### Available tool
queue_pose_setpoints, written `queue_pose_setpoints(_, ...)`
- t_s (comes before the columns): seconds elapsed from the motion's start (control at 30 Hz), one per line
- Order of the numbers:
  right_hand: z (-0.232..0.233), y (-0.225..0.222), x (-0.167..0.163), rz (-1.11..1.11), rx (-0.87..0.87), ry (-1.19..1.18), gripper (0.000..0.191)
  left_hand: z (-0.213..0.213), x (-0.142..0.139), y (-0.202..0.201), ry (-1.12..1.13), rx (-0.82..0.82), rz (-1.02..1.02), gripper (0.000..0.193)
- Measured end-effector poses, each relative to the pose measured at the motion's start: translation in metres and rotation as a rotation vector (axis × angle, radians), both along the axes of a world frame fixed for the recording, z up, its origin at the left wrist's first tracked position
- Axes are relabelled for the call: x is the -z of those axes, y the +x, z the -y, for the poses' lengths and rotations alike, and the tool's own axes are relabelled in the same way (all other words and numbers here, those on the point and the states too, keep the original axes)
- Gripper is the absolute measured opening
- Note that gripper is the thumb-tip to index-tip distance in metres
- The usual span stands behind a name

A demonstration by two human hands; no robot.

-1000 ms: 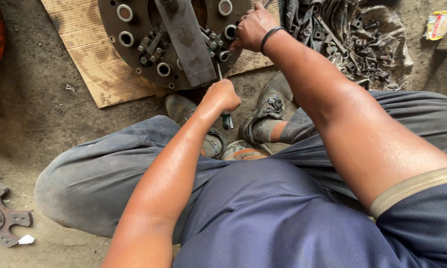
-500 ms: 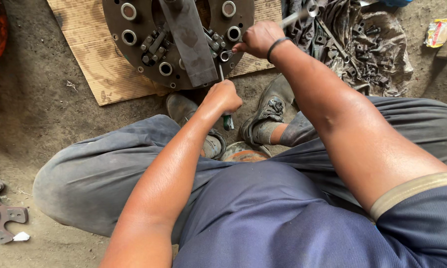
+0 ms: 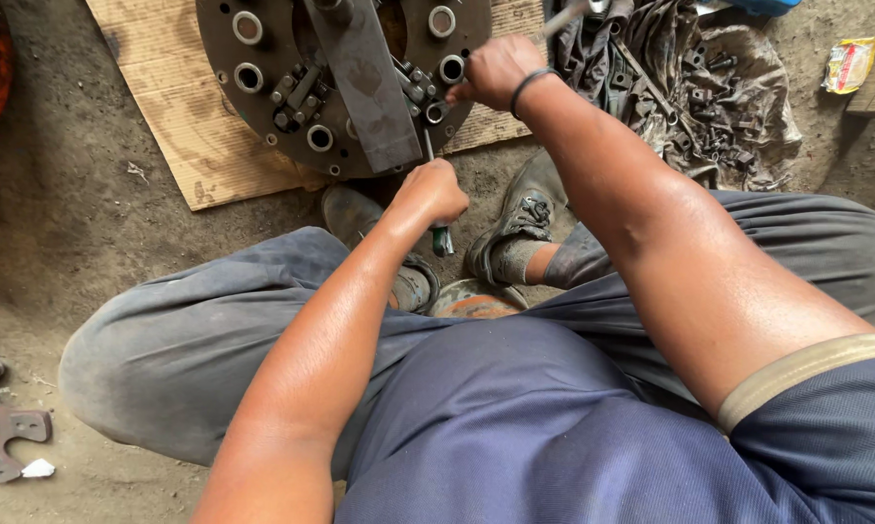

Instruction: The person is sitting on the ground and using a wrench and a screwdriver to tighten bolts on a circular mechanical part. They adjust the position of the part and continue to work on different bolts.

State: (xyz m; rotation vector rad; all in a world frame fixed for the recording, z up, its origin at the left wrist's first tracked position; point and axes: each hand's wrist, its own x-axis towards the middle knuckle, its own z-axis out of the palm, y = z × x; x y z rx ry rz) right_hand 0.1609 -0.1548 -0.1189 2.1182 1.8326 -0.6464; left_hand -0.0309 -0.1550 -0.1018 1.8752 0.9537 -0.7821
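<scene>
From the head view, I am clenching my left hand [image 3: 430, 193] around a green-handled screwdriver [image 3: 441, 238], its shaft reaching up to the round, dark metal clutch plate [image 3: 263, 107] lying on brown cardboard [image 3: 180, 116]. My right hand [image 3: 495, 71] is closing its grip on a metal tool handle [image 3: 565, 16], whose far end is running out of frame. The screwdriver tip is hidden.

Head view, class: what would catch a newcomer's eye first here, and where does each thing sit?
The round metal plate with its ringed holes, on cardboard at the top, stands out first. Both hands meet at its lower right edge: the left hand grips a screwdriver there, and the right hand holds a metal tool just above. At upper right, a dirty cloth is strewn with bolts.
</scene>
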Motion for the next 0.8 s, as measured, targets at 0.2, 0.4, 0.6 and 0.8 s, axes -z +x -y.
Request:
queue_pose_setpoints(0.2,-0.002,-0.001,-0.004,0.017,-0.054,0.056,0.068,-0.002,-0.006,-0.001,-0.025,-0.009,-0.04,0.023)
queue_pose_setpoints(0.4,-0.008,0.0,-0.005,0.072,-0.17,0.141,0.067,0.001,-0.005,-0.003,0.007,0.006,0.007,0.022)
queue_pose_setpoints(0.6,0.028,-0.017,0.008,0.027,0.185,0.041,0.071,0.0,0.0,-0.006,-0.011,-0.015,0.018,0.024)
queue_pose_setpoints(0.8,0.068,-0.097,0.041,-0.325,0.932,0.214,0.076,-0.001,0.004,-0.003,-0.015,-0.002,0.032,0.026)
